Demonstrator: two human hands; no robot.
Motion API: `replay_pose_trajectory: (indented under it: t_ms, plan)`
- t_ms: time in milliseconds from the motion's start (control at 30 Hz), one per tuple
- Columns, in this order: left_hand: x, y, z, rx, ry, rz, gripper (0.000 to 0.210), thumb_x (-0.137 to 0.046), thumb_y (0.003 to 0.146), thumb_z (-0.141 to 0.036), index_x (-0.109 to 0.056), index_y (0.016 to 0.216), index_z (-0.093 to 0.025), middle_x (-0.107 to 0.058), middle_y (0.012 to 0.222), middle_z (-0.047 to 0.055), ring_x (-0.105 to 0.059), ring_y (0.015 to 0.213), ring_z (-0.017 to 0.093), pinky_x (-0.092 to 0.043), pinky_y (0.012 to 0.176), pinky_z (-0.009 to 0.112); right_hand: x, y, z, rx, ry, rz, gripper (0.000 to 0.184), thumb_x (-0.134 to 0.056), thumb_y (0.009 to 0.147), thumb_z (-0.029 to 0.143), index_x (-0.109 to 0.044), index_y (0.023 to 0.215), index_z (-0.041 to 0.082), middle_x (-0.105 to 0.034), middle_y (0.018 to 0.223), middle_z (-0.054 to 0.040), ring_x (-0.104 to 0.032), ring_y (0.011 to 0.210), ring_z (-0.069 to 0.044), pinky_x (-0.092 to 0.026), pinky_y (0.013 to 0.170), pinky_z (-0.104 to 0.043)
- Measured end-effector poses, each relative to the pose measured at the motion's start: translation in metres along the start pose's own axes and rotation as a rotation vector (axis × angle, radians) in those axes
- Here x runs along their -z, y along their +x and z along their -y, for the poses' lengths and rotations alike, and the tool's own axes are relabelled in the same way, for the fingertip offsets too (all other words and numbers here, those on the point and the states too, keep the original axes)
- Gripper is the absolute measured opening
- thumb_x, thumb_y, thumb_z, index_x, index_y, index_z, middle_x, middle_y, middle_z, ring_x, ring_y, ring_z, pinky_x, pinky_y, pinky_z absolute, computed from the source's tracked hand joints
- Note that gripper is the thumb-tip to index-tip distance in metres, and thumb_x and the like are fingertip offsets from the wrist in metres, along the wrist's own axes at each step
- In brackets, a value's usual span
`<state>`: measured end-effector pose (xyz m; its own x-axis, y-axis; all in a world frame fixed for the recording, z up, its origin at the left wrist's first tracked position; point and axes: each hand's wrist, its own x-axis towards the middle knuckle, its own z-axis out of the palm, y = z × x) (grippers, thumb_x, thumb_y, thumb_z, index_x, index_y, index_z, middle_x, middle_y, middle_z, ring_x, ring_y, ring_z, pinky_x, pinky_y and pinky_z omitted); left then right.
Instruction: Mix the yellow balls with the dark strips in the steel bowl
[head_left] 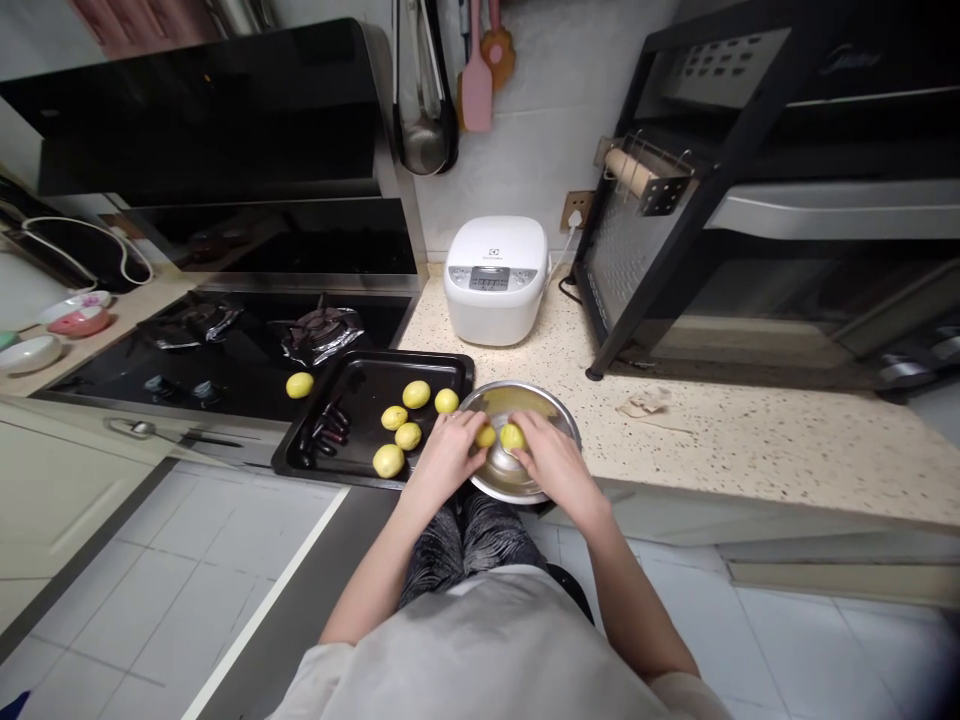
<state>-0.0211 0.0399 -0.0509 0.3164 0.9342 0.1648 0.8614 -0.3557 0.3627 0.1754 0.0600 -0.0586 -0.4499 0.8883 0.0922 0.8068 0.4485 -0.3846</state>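
Note:
Over a shiny metal bowl (565, 411) at the counter's front edge, both of my hands hold yellow lemons. My left hand (452, 443) has its fingers closed round one lemon (486, 436). Another lemon (512, 437) is gripped by my right hand (550, 452), a short gap away from the first. Left of the bowl lies a black baking tray (360, 372). Several lemons rest on it, among them one lemon (416, 394) near its middle. Small dark, glossy oblong pieces (330, 432) lie at the tray's left side.
A white rice cooker (496, 285) stands behind the bowl, plugged into a wall socket (576, 212). To the right, a black rack (637, 330) holds an oven. One loose lemon (299, 385) sits on the black gas hob (247, 350). A crumpled scrap (649, 402) lies on the counter.

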Motion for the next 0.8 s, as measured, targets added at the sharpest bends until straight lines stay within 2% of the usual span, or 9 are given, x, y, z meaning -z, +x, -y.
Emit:
replay_pose_trajectory:
  t_ms: [133,300,467,633,800]
  plan:
    - [0.000,0.011,-0.005,-0.050,0.112,0.135,0.024,-0.069,0.090,-0.016,-0.063,0.113,-0.018,-0.074,0.110,0.010,-0.069,0.107,0.030,-0.047,0.099,0.046,-0.002,-0.010,-0.006,-0.024,0.054,-0.051,0.033,-0.060,0.096,0.013,-0.058,0.128,0.020,-0.068,0.125,-0.0118,-0.072,0.105,-0.030,-0.056,0.079,-0.038]
    - [-0.001,0.016,-0.002,-0.081,0.116,0.148,0.019,-0.067,0.093,-0.018,-0.066,0.112,-0.018,-0.074,0.110,0.009,-0.068,0.106,0.028,-0.046,0.101,0.043,-0.008,-0.014,-0.011,0.009,0.124,-0.103,0.030,-0.056,0.098,0.016,-0.059,0.127,0.021,-0.069,0.127,-0.0111,-0.071,0.108,-0.029,-0.058,0.085,-0.040]
    - [0.000,0.009,0.001,-0.074,0.115,0.102,0.019,-0.066,0.096,-0.019,-0.066,0.115,-0.018,-0.073,0.111,0.008,-0.067,0.109,0.028,-0.047,0.102,0.042,-0.011,-0.014,-0.013,0.024,0.192,-0.122,0.032,-0.053,0.100,0.020,-0.061,0.131,0.023,-0.068,0.136,-0.0110,-0.070,0.117,-0.029,-0.058,0.094,-0.042]
    - [0.004,0.001,0.003,-0.038,0.059,0.060,0.025,-0.067,0.097,-0.021,-0.065,0.122,-0.019,-0.072,0.121,0.009,-0.066,0.116,0.029,-0.048,0.103,0.046,-0.013,-0.013,-0.016,0.047,0.232,-0.143,0.034,-0.049,0.101,0.023,-0.062,0.133,0.023,-0.068,0.136,-0.0114,-0.068,0.121,-0.029,-0.057,0.102,-0.046]
    - [0.009,0.001,0.026,0.020,-0.038,-0.149,0.032,-0.055,0.101,-0.019,-0.061,0.133,-0.020,-0.065,0.141,0.012,-0.062,0.129,0.028,-0.048,0.111,0.046,-0.014,-0.013,-0.018,0.054,0.240,-0.154,0.036,-0.048,0.101,0.025,-0.062,0.134,0.023,-0.069,0.136,-0.0116,-0.067,0.124,-0.029,-0.056,0.105,-0.046]
